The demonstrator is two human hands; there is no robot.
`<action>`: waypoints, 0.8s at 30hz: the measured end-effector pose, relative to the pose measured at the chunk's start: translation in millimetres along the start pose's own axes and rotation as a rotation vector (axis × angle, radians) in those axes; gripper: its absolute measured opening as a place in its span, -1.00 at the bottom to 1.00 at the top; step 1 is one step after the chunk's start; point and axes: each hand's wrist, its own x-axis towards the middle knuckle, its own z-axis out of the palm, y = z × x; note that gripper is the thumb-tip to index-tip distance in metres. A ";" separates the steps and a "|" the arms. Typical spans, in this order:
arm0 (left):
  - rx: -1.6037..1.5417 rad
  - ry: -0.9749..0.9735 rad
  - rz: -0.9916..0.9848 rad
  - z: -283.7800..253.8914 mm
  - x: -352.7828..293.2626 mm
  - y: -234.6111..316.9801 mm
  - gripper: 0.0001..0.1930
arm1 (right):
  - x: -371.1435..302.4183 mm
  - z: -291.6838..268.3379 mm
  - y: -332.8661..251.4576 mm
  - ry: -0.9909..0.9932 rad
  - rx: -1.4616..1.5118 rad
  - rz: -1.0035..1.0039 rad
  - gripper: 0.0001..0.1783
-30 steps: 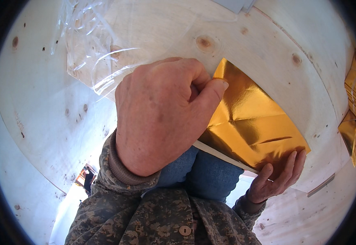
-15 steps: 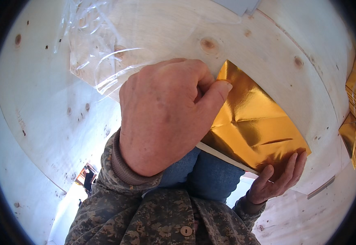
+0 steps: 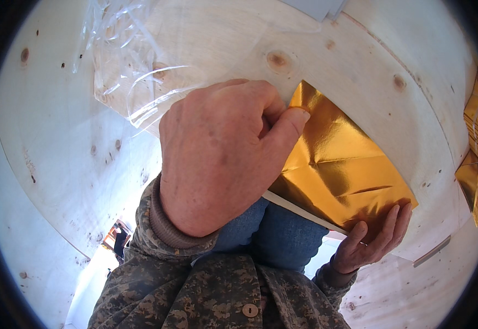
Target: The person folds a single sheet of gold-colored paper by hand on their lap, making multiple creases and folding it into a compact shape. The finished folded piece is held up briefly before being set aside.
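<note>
A shiny gold foil sheet (image 3: 340, 156) with crossing creases lies slanted on the pale wooden tabletop. My left hand (image 3: 220, 151) is closed at its upper left corner, the thumb and curled fingers pinching the foil edge. That hand covers part of the sheet's left side. At the near right corner, my right hand (image 3: 373, 241) rests with thumb and fingers apart, fingertips on the foil. A pale strip shows under the sheet's near edge; I cannot tell what it is.
Clear plastic strips (image 3: 132, 66) lie loose at the upper left. Several gold foil sheets (image 3: 476, 148) are stacked at the far right, with thin cord across them. A grey flat piece (image 3: 316, 6) lies at the far edge. The wooden table (image 3: 392, 60) has a near edge by my legs.
</note>
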 end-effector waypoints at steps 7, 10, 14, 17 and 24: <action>0.002 0.007 0.008 0.2 0.3 0.0 -0.80 | 0.1 -0.2 1.3 0.000 -0.005 -0.012 -0.30; 0.005 0.016 0.017 0.4 -0.2 0.1 -0.80 | 0.5 0.4 1.2 0.005 -0.005 -0.018 -0.30; 0.024 0.011 0.019 0.6 0.0 -0.7 -0.79 | 0.6 0.2 -0.6 0.004 -0.003 -0.012 -0.30; 0.031 0.014 0.026 0.6 0.4 -0.9 -0.79 | 0.9 -0.5 -1.7 0.001 -0.001 -0.005 -0.30; 0.025 0.031 0.008 0.9 0.0 1.1 -0.78 | 1.7 -1.9 -0.7 -0.011 -0.001 -0.012 -0.31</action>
